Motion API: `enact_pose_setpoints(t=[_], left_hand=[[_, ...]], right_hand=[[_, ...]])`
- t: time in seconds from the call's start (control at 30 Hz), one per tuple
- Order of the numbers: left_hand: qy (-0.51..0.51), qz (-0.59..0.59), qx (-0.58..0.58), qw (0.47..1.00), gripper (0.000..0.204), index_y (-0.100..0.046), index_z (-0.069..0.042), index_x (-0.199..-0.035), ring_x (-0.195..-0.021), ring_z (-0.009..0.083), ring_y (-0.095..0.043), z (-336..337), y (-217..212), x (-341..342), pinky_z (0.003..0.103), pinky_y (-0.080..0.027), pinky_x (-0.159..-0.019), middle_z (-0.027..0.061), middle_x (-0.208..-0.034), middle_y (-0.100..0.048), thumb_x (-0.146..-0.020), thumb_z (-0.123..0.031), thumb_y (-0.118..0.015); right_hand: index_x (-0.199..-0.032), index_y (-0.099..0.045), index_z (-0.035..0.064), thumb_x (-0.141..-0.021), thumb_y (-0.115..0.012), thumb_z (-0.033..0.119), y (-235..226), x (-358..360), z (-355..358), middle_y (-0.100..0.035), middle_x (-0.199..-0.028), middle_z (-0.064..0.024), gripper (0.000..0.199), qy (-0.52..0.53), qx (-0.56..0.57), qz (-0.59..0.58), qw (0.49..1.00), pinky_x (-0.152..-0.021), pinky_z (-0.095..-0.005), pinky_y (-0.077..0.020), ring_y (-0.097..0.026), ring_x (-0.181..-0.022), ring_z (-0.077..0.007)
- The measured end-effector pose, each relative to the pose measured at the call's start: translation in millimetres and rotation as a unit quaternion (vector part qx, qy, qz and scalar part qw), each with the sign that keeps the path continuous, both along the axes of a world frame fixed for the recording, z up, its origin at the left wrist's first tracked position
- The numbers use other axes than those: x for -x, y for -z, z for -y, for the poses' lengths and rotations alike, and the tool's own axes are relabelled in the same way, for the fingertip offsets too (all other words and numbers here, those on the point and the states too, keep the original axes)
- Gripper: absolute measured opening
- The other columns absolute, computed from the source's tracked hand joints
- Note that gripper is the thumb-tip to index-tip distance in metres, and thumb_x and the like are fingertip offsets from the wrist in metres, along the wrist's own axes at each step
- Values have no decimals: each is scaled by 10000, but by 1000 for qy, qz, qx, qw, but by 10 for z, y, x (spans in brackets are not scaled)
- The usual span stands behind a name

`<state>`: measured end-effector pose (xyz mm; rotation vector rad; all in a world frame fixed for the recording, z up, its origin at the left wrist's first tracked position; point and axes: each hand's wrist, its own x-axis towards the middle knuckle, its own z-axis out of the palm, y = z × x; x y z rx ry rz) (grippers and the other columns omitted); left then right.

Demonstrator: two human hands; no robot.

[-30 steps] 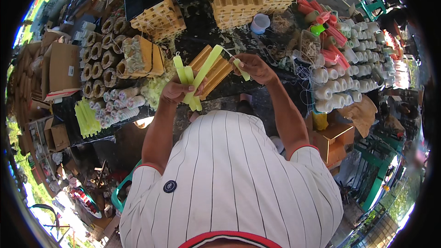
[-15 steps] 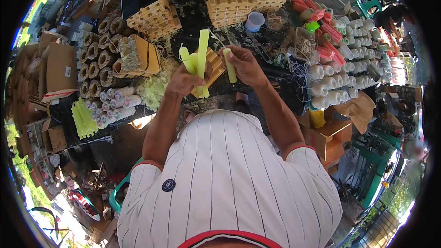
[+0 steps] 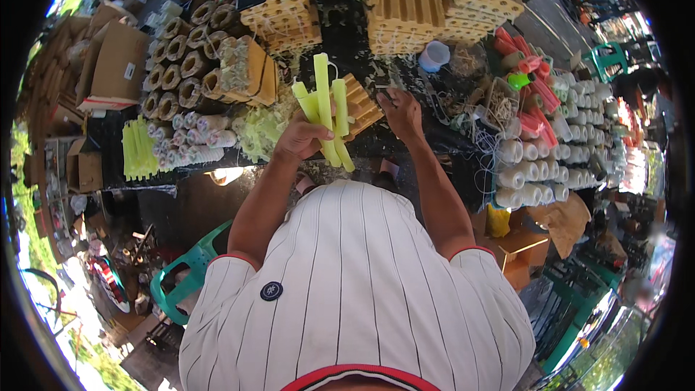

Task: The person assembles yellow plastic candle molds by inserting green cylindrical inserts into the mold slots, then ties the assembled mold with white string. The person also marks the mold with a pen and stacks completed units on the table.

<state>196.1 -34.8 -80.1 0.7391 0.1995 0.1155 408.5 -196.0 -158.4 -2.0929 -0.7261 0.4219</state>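
I am in a cluttered candle workshop: stacked grooved blocks point(image 3: 405, 1), rows of pale cylinders point(image 3: 536, 172), loose shavings point(image 3: 264, 130), a cardboard box point(image 3: 116, 65) and yellow-green candles point(image 3: 323, 90) crowd around me.

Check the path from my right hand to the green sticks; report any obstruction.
Nothing visible blocks the right hand from the green sticks in the left hand; the grooved block shows between them but appears to lie lower.

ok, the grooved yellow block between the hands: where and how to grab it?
Probably best to take the grooved yellow block by its right edge, coming from the right with the right hand, thumb on top. That edge looks straight and uncovered; the left part is screened by the green sticks in the left hand. Whether fingers fit underneath can't be seen.
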Motion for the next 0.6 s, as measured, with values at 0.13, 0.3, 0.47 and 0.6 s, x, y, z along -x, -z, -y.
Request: enact_pose_setpoints(t=[0.13, 0.3, 0.47, 0.6], left_hand=[[-5, 58, 8, 998, 505, -614, -78, -1200, -1386, 480, -542, -96, -107, 109, 603, -544, -1076, 290, -1556, -473, -736, 119, -647], [-50, 52, 47, 996, 514, -601, -41, -1234, -1312, 482, -610, -77, -226, 155, 606, -589, -1022, 286, -1473, -554, -757, 135, -680], [-149, -35, -39, 987, 529, -594, -5, -1280, -1126, 343, -717, 23, -79, 179, 503, -614, -950, 200, -1250, -693, -781, 75, -750], [-189, -42, -178, 965, 517, -596, 11, -1258, -973, 240, -731, 82, 91, 53, 383, -607, -842, 139, -1089, -735, -777, 45, -781]], right_hand=[[-1313, -627, 33, -948, -743, 257, 562, -32, 313, -671, -1207, -211, 444, -85, 250, 175, 949, -944, -502, -552, -678, -1103, -410], [-1304, -580, 18, -951, -722, 187, 821, 1, 336, -666, -1176, -222, 417, -97, 227, 174, 953, -917, -515, -557, -677, -1097, -409], [-1405, -535, -1, -1030, -629, 119, 371, 123, 241, -678, -1103, -119, 405, -41, -56, -336, 939, -806, -385, -574, -695, -968, -231], [-1451, -523, 10, -1088, -552, 101, -278, 394, 231, -677, -1068, -65, 375, -136, -201, -501, 831, -775, -305, -554, -656, -878, -138]])
